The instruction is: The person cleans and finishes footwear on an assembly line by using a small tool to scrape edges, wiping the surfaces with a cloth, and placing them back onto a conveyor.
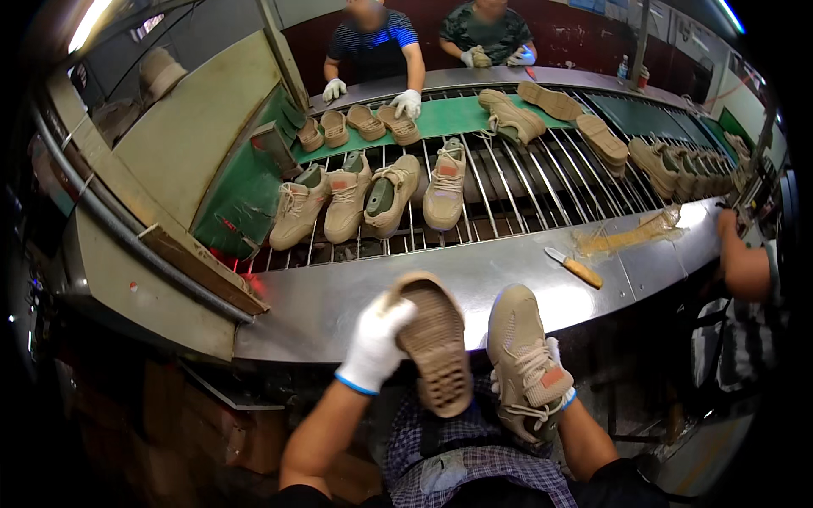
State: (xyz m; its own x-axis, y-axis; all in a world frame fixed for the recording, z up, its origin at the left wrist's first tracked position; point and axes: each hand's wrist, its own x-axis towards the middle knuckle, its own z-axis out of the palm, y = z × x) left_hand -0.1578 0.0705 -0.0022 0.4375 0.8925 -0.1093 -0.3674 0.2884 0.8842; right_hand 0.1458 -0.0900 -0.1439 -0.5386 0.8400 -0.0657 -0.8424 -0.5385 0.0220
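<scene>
My left hand [378, 343], in a white glove with a blue cuff, is closed on the side edge of a tan shoe sole [436, 339]. The sole stands tilted with its ribbed, hollowed inner face toward me. My right hand [555, 372], gloved too, holds a beige lace-up shoe upper [521, 351] from behind and below, toe pointing away. Most of that hand's fingers are hidden behind the shoe. A gap separates sole and shoe, both held above the near edge of the metal ledge [364, 305].
A knife with an orange handle [583, 272] lies on the ledge. Beyond, beige shoes [345, 203] stand on a roller conveyor [500, 195], with loose soles [367, 124] on a green belt. Two gloved co-workers [373, 46] stand across; another person's arm [745, 267] is at right.
</scene>
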